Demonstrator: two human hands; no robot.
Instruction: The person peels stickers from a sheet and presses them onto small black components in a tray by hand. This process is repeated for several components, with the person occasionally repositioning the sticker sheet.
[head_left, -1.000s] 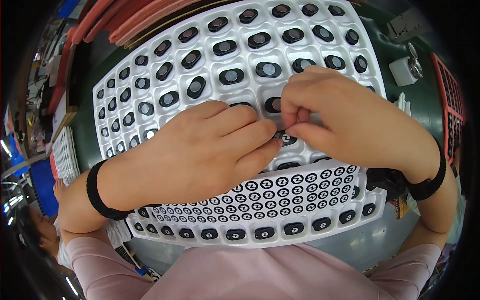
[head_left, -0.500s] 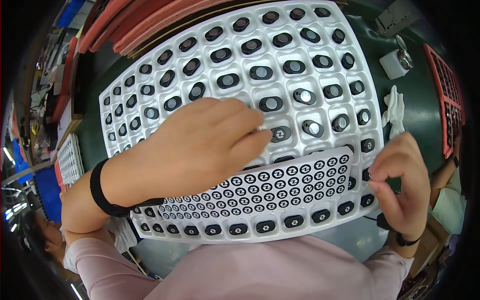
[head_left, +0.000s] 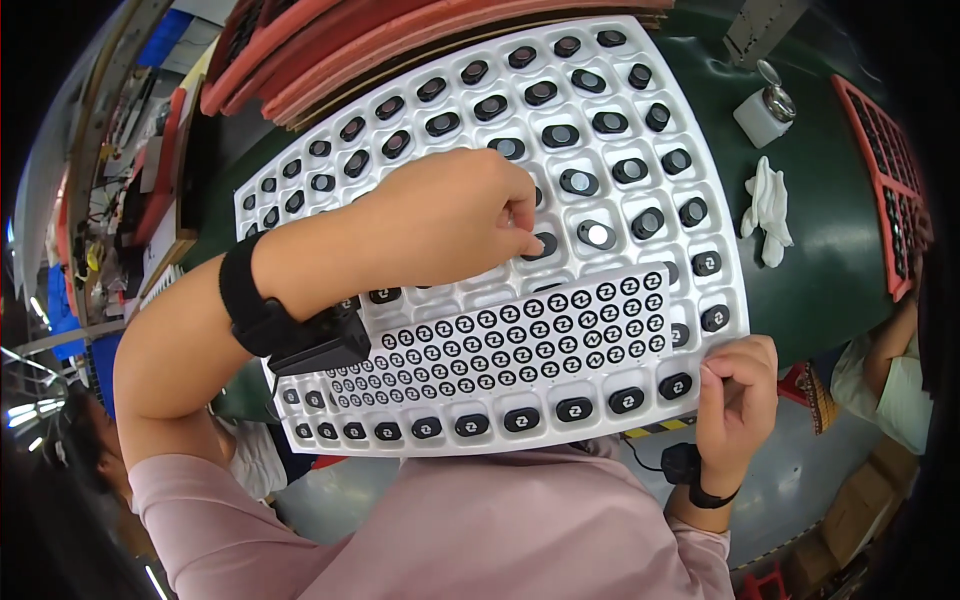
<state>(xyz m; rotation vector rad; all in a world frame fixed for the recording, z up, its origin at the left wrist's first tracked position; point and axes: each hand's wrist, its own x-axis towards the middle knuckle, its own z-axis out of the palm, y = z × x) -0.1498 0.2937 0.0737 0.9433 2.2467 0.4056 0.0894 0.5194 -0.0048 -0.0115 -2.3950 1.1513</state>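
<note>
A white moulded tray (head_left: 648, 411) lies before me, with a black oval piece in many of its pockets. Some pieces have a bare round disc on top; those along the near edge bear a white mark. Over the middle, my left hand (head_left: 455, 215) is bent with fingers closed, its thumb tip touching one black oval piece (head_left: 545, 246). Whatever lies between its fingers is hidden. A white sheet of round black stickers (head_left: 520, 335) rests across the near rows. At the tray's near right edge, my right hand (head_left: 742, 385) is closed, fingers curled toward the thumb; I cannot see anything held.
Red foam trays (head_left: 350, 55) are stacked behind the white tray. On the green table at right are a white dispenser bottle (head_left: 765, 118), a crumpled white glove or cloth (head_left: 767, 210) and a red tray (head_left: 880, 165) of dark pieces. People sit at both sides.
My right hand has moved left and nearer me, to the tray's edge. My left hand's thumb has come onto a black oval piece. The whole view has shifted.
</note>
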